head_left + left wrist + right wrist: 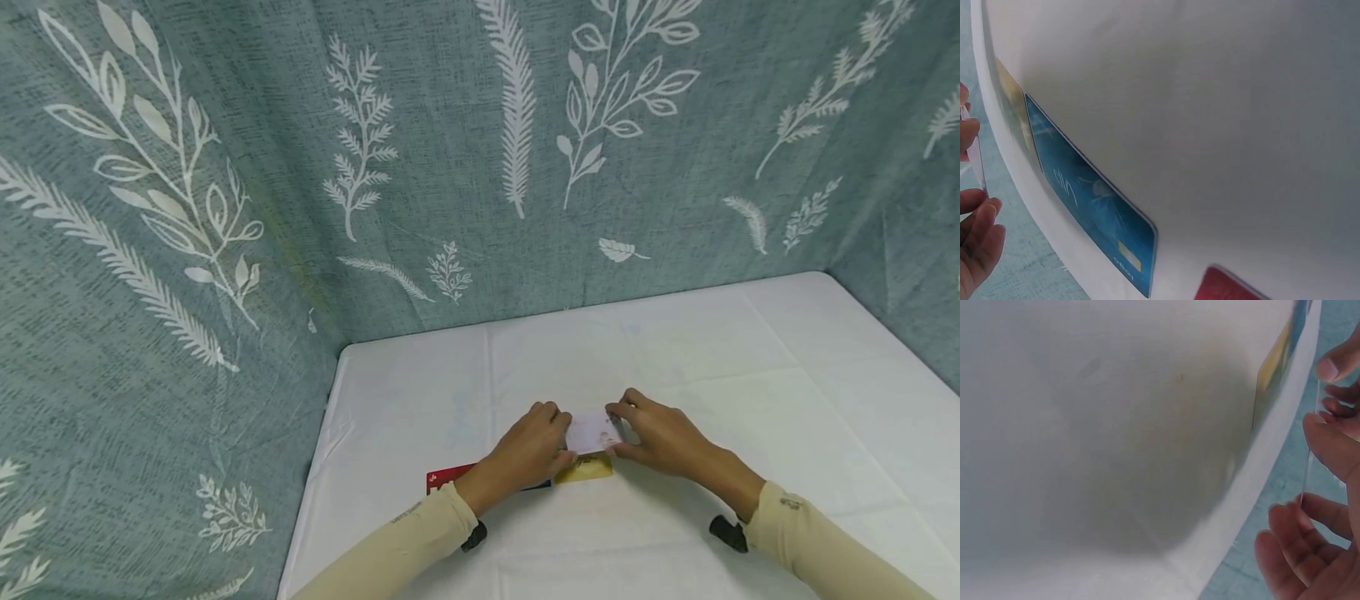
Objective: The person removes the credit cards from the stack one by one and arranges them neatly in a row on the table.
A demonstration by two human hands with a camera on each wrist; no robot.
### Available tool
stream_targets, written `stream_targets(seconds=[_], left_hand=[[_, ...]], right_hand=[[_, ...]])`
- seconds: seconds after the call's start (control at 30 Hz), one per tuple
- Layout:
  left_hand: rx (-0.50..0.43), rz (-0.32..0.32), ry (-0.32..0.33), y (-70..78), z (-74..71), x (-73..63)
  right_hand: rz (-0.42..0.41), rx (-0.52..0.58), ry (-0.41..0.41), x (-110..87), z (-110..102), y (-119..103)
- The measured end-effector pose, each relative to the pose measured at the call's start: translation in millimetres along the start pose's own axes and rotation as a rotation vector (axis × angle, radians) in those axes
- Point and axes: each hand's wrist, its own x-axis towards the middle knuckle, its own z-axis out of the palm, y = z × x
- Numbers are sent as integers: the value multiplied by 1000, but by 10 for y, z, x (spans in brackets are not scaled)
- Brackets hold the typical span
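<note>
Both hands hold a pale pink-white card (pixel 591 432) over the middle of the table. My left hand (pixel 527 447) pinches its left end between thumb and fingers. At the opposite end, my right hand (pixel 663 435) pinches the card the same way. In the right wrist view the card appears as a thin edge between the fingers (pixel 1329 447). Below it on the cloth lies a gold card (pixel 583 470). A blue card (pixel 1091 187) sits beside the gold one, mostly hidden by my left hand in the head view. Farther left is a red card (pixel 448 477), partly covered by my left wrist.
A white cloth covers the table (pixel 750 400). Teal curtains with white leaf prints (pixel 450 150) hang behind it and at both sides. Black devices (pixel 727 533) show beside the cream sleeves (pixel 817 542) at both wrists.
</note>
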Motion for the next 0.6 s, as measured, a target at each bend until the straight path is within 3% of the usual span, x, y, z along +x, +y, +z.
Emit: stream_targets(seconds=[0.6], left_hand=[[23, 26, 24, 77, 53, 74]], right_hand=[[-3, 4, 17, -97, -21, 81]])
